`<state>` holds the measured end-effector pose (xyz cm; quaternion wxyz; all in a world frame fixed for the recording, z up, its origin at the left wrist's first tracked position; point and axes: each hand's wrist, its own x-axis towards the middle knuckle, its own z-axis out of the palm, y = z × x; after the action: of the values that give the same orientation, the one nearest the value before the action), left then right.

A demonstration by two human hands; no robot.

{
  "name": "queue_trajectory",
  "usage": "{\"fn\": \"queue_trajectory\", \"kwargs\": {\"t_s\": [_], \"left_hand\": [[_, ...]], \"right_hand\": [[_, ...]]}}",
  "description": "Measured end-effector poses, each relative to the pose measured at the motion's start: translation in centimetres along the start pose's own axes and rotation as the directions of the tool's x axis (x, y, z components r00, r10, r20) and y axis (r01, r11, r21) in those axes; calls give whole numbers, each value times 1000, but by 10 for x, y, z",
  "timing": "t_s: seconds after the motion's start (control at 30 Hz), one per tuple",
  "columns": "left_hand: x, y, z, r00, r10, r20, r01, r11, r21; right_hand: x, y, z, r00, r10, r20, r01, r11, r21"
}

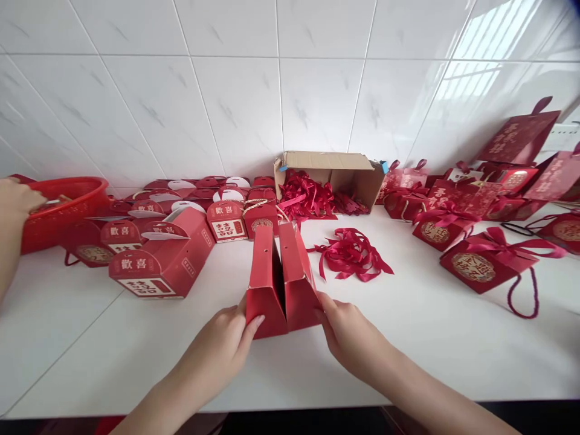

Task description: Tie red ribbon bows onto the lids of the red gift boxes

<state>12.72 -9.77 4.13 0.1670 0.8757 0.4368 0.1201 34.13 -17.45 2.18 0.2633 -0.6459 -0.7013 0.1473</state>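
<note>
A red paper gift box (283,279) lies on the white counter (408,344) just in front of me, its two top flaps parted. My left hand (226,344) grips its near left corner, thumb on the box's face. My right hand (347,332) pinches the near right corner. A loose heap of red ribbons (348,254) lies just beyond the box to the right.
Folded red boxes (163,260) with gold characters crowd the left back. A tipped cardboard carton (335,175) spills ribbons at the wall. Ribbon-tied red bags (489,260) fill the right. Another person's hand (16,199) holds a red basket (58,211) at far left.
</note>
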Motion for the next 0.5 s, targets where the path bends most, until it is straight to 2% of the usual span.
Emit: {"fn": "queue_trajectory", "kwargs": {"t_s": [0.1,0.17,0.23,0.3,0.4,0.5], "left_hand": [[30,21,-10,998,46,-52,-42,996,80],[64,43,-18,988,122,-96,-111,987,115],[105,68,-24,974,177,-140,-165,982,95],[149,94,-22,945,267,-188,-267,963,29],[206,130,-4,915,345,-208,-377,916,-140],[248,153,32,920,336,-203,-371,913,-172]], "right_hand": [[17,9,-23,994,-1,-109,1,1000,3],[30,22,-49,972,57,-229,-71,996,-54],[42,40,-80,922,125,-367,-165,983,-81],[51,62,-108,831,127,-542,-208,974,-91],[58,103,-136,705,141,-695,-276,957,-86],[62,147,-139,659,238,-713,-356,934,-18]]}}
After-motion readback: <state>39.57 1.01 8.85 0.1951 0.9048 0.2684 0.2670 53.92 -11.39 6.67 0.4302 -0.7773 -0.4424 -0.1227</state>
